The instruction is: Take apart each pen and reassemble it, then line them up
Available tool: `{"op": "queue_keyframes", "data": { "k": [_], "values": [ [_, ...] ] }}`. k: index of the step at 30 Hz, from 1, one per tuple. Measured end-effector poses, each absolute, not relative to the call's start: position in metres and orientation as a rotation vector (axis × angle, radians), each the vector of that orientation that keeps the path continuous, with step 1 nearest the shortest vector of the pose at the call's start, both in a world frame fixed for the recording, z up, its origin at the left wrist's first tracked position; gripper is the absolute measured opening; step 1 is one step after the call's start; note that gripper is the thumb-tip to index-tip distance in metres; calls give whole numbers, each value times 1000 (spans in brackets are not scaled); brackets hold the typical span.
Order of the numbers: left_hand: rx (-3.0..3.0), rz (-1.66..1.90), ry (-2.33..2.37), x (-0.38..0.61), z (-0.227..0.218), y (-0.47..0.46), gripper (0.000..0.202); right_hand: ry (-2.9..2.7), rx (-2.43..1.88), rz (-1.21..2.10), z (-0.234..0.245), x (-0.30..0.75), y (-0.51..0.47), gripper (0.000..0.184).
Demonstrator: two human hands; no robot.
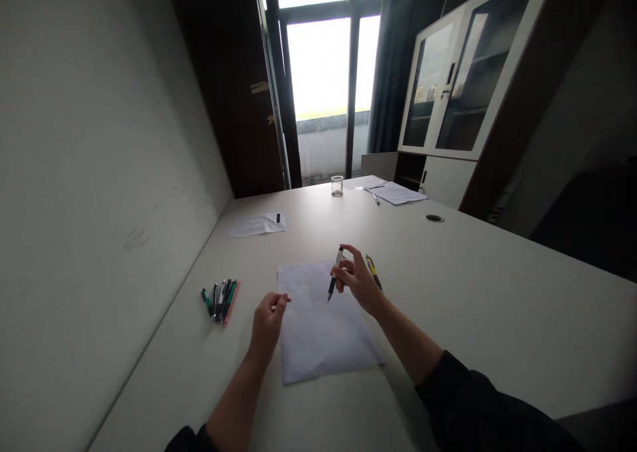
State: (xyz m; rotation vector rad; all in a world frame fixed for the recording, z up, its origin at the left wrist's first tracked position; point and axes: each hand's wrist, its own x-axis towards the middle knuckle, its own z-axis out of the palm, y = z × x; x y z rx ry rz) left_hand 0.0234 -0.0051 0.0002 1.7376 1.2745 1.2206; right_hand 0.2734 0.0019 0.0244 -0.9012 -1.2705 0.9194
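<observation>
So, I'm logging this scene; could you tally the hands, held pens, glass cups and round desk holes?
Left hand and right hand: 2 hands
Held pen: 1
Glass cup: 1
Round desk hole: 1
Total: 5

Nothing legible, even on the paper (326,332).

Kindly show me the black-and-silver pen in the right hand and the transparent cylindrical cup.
Black-and-silver pen (339,257): head view, on its silver barrel.
Transparent cylindrical cup (337,187): head view, on its wall.
</observation>
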Motion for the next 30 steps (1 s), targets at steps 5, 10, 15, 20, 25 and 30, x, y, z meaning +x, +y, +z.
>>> {"op": "queue_keyframes", "data": {
  "k": [5, 10, 15, 20, 25, 30],
  "values": [
    [1726, 1213, 1282, 23, -2, -4, 37, -1256, -896, 941, 25, 272, 1, 62],
    [1736, 1217, 1264, 23, -1, -5, 35, -1259, -905, 950, 24, 272, 1, 67],
    [1737, 1216, 1283, 23, 1, -6, 37, -1230, -898, 956, 23, 272, 1, 77],
    [1727, 1204, 1263, 23, -3, -3, 37, -1217, -879, 1002, 21, 268, 0, 82],
    [1753, 1150, 1164, 25, -5, -6, 34, -1258, -856, 1069, 13, 256, 1, 76],
    [1852, 1062, 1038, 29, -1, -10, 29, -1330, -818, 1117, 5, 237, -2, 67]
  ]
}}
